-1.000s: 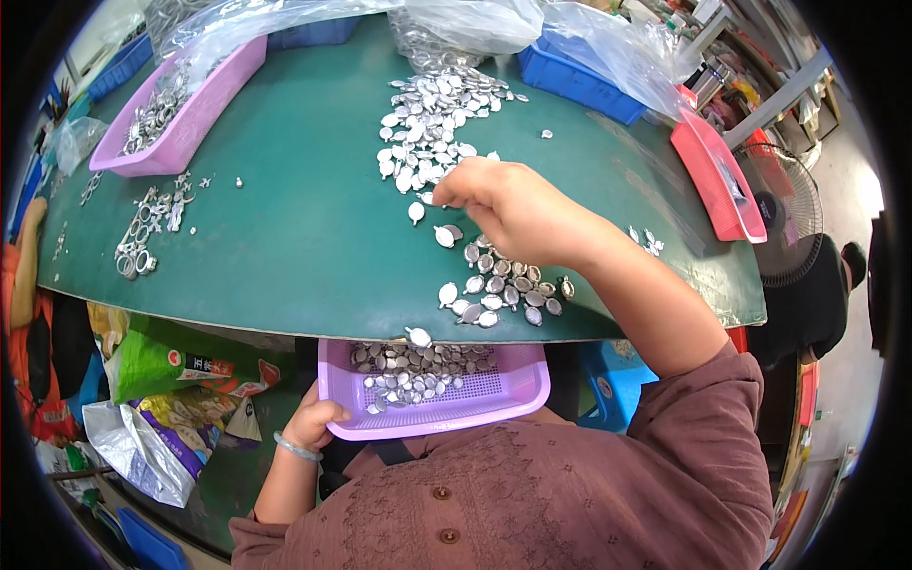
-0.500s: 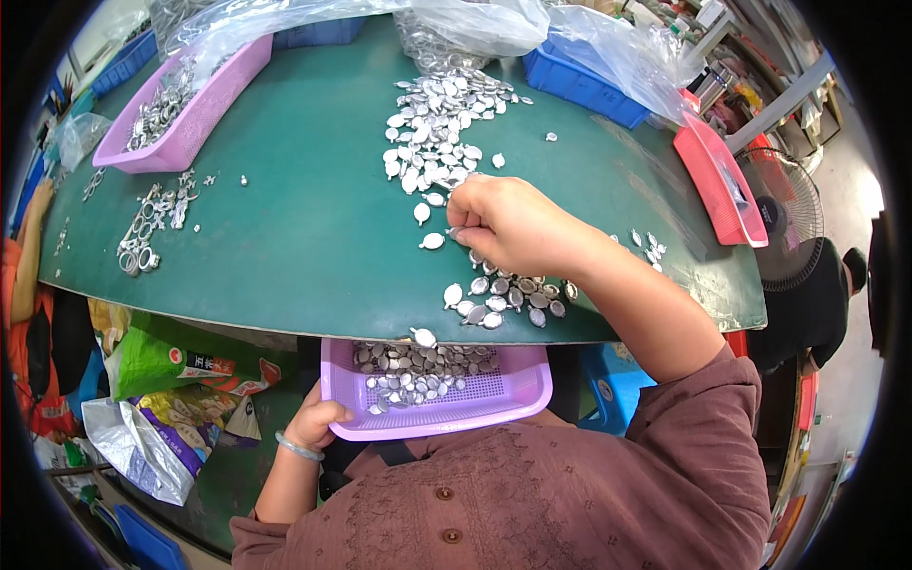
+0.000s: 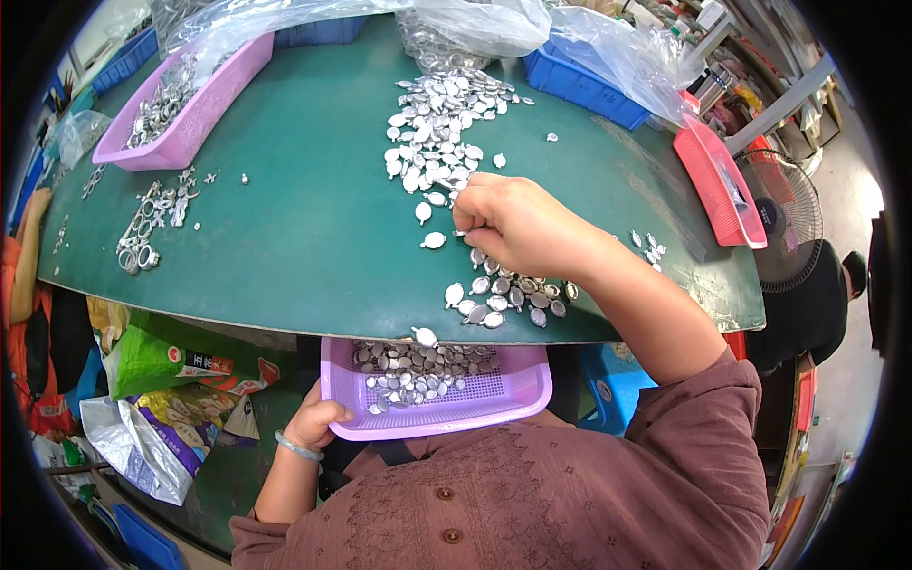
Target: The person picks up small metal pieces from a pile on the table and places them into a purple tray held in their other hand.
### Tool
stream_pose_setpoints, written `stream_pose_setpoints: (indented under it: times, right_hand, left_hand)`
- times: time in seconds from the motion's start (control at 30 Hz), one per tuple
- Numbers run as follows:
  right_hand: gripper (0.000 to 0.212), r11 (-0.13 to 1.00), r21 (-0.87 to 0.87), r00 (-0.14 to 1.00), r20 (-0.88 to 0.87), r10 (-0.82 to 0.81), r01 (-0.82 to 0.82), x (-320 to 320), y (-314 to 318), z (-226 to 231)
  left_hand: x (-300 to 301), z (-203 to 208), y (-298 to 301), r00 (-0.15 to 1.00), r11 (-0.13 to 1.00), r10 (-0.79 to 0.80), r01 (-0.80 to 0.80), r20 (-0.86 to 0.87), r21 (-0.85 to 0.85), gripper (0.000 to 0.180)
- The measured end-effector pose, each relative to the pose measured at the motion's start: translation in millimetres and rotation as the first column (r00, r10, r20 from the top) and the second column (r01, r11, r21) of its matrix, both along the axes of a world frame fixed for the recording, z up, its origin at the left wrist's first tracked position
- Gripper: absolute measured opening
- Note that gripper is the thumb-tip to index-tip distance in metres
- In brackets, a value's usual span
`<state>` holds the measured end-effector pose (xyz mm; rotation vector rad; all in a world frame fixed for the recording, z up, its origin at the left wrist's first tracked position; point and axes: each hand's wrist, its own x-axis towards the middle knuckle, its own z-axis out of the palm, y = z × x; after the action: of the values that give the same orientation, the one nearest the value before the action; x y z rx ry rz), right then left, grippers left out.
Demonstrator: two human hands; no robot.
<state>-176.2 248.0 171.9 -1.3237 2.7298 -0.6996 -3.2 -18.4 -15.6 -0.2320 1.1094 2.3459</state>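
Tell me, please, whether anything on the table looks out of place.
One silvery oval piece sits at the near edge of the green table, seeming to jut over the lilac basket; it looks odd because most others there lie farther in.

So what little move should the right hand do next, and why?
Perhaps the right hand should draw the silvery piece it seems to pinch toward the nearer cluster of metal pieces, because that lies just below the hand in view, while the larger pile lies farther off.
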Motion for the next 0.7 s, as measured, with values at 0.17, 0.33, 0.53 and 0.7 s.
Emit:
stream_pose_setpoints:
  times: [0.17,0.33,0.53,0.7]
  right_hand:
    - [0.009,1.0,0.0,0.998,-0.046,-0.031,0.031,-0.6,21.1,14.1]
    - [0.009,0.943,0.225,0.969,-0.032,-0.244,0.245,5.5,84.4,45.4]
    - [0.007,0.765,0.52,0.912,-0.073,-0.403,0.379,24.2,128.0,42.1]
    - [0.009,0.881,0.378,0.958,-0.135,-0.252,0.285,19.2,90.2,43.2]
  left_hand:
    - [-0.4,-1.3,0.4,1.0,1.0,0.004,-0.004,0.005,-0.003,0.066]
    - [1.3,-1.2,-0.5,0.999,0.999,0.036,-0.036,0.0,-0.019,0.071]
    - [-0.1,-4.4,-2.2,1.0,0.999,0.004,-0.004,-0.003,-0.031,0.068]
    - [-1.7,0.4,-0.2,1.0,1.0,-0.009,0.009,-0.006,-0.023,0.067]
